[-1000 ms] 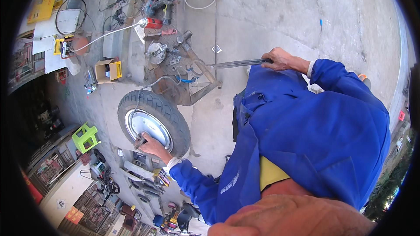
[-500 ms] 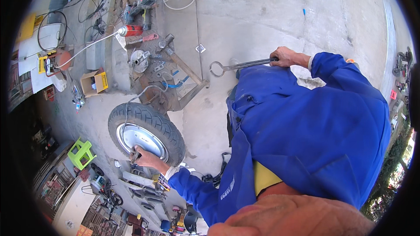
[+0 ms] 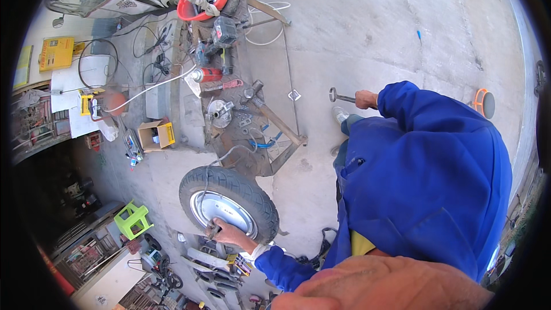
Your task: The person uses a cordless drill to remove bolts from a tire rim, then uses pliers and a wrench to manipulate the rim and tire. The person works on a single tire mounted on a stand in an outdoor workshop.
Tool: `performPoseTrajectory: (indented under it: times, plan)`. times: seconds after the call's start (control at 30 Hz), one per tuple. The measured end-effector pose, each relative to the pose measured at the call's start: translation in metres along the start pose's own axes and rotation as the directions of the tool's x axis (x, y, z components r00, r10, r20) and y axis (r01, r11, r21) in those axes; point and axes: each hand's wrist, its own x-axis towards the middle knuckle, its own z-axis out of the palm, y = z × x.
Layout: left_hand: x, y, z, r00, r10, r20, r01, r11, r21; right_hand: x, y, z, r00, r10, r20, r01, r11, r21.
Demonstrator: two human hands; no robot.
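Nearest, the left sleeve (image 3: 284, 267) of a blue jacket leads out to the left hand (image 3: 232, 235), which is at the near side of a wheel (image 3: 247, 192). Its grip is clamped on the wheel, fingers curled around a dark stub at the middle of the silver hub (image 3: 232, 212). The wheel leans at a tilt, just in front of the near end of a cluttered tabletop (image 3: 236, 158). A grey cable (image 3: 229, 153) runs from the hub across the tyre and onto that tabletop. To the left of the wheel, well apart, a green stool (image 3: 129, 216) stands on the floor (image 3: 327, 51).

Farther on at the right, the right hand (image 3: 366, 100) has its grip closed around a dark metal tool (image 3: 345, 98) with a ring-shaped end, which points left over the floor, near a pale shoe (image 3: 340, 115).

On the tabletop lie some blue pieces (image 3: 264, 144), then a round silver part (image 3: 218, 116), a red can (image 3: 209, 74) and a power tool (image 3: 225, 31). At its far end sits a red basin (image 3: 185, 8) filled with dark items. Left of the tabletop is an open cardboard box (image 3: 148, 138); farther right, a small blue object (image 3: 419, 35) lies on the floor.
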Motion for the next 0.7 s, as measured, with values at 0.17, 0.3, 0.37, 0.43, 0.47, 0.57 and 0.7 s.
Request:
performPoseTrajectory:
  times: [0.17,0.3,0.37,0.43,0.47,0.57,0.7]
  plan:
    - [-0.014,-0.007,-0.015,1.0,-0.012,0.019,0.011,1.0,0.028,0.065,-0.053,0.013,0.978,-0.209,0.009,0.208,0.965,-0.161]
    - [-0.006,-0.003,-0.006,1.0,0.025,0.001,-0.025,1.0,0.007,0.11,-0.1,0.011,0.936,-0.349,-0.051,0.335,0.924,-0.185]
    - [-0.013,-0.003,-0.011,1.0,-0.013,0.014,0.013,1.0,0.012,0.117,-0.136,0.003,0.953,-0.274,-0.133,0.264,0.961,-0.088]
    - [-0.008,0.011,-0.009,0.998,-0.034,0.055,0.034,0.999,-0.011,0.135,-0.151,0.005,0.965,-0.083,-0.25,0.115,0.987,0.116]
    - [-0.008,0.014,-0.01,0.998,-0.046,0.045,0.045,0.999,0.01,0.14,-0.145,0.003,0.908,-0.311,-0.281,0.324,0.946,0.001]
    - [-0.015,0.023,-0.015,0.994,-0.1,0.035,0.098,0.994,0.053,0.145,-0.116,0.006,0.755,-0.601,-0.262,0.588,0.798,-0.133]
    - [-0.018,0.007,-0.018,0.996,-0.083,0.031,0.08,0.994,0.072,0.092,-0.066,0.025,0.969,-0.194,-0.152,0.213,0.969,0.123]
